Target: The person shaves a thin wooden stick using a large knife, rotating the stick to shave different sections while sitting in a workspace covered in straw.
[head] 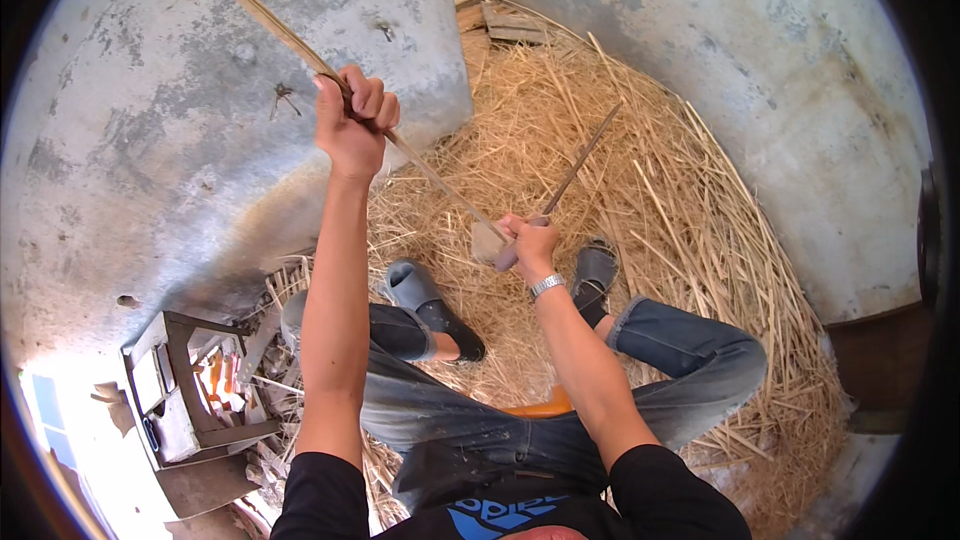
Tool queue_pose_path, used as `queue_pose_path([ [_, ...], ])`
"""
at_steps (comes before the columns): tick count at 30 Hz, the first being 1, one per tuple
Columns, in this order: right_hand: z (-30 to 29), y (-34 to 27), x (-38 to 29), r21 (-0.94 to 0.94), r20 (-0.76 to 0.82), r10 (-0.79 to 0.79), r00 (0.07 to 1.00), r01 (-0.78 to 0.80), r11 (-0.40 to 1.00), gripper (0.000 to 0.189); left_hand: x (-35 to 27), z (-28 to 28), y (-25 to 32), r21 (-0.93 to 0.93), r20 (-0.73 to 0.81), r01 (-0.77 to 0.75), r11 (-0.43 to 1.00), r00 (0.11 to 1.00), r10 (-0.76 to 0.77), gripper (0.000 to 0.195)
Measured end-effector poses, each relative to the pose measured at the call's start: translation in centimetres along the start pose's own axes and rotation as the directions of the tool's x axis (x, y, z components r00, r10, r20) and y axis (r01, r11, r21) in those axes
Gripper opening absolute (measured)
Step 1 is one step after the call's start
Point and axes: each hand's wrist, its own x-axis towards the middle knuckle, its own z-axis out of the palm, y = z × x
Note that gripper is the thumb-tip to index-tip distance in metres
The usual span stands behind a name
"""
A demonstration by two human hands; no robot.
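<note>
A long bamboo strip (255, 9) runs slantwise from the upper left down to my right hand. My left hand (356, 124), raised at the end of a stretched arm, is closed around it; something dark shows between the palm and the strip. Low between my feet, my right hand (531, 240) grips the handle (508, 256) of a long, narrow-bladed knife (581, 157), its blade slanting up and to the right. The strip's lower end meets my right fingers; whether they pinch it, I cannot tell. A pale flat block (486, 241) shows just behind that end.
Bamboo shavings (510, 120) cover the floor, with long thin strips (697, 217) heaped along the right wall (750, 90). Wood pieces (517, 21) lie in the far corner. At left stands an overturned wooden stool (187, 390). Under me is an orange seat (544, 406).
</note>
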Motion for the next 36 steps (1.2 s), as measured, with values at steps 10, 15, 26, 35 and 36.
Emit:
queue_pose_path([
  [10, -8.8, -5.3, 0.7, -0.077, 0.017, -0.088, 0.996, 0.089, 0.993, 0.028, 0.0, 0.2, 0.2, 0.154, -0.253, -0.078, 0.985, 0.961, 0.116, 0.063],
  [15, -15.1, -6.0, -1.8, -0.612, 0.095, 0.118, 0.989, -0.035, 0.79, 0.033, 0.0, 1.3, -0.5, 0.359, -0.381, -0.184, 0.915, 0.866, 0.323, 0.055],
  [26, -1.5, -15.3, -8.6, -0.254, 0.25, -0.246, 0.937, 0.308, 0.917, 0.056, 2.2, 6.1, -4.1, 0.618, -0.345, -0.152, 0.772, 0.829, 0.44, 0.049],
  [35, -8.2, 6.1, -7.5, -0.735, 0.276, 0.036, 0.96, 0.187, 0.652, 0.049, 2.9, 8.1, -4.8, 0.501, -0.314, -0.148, 0.853, 0.887, 0.339, 0.051],
  [36, -11.0, 8.1, -7.5, -0.737, 0.268, 0.03, 0.963, 0.185, 0.65, 0.049, 2.9, 8.2, -4.8, 0.471, -0.309, -0.146, 0.87, 0.897, 0.318, 0.051],
])
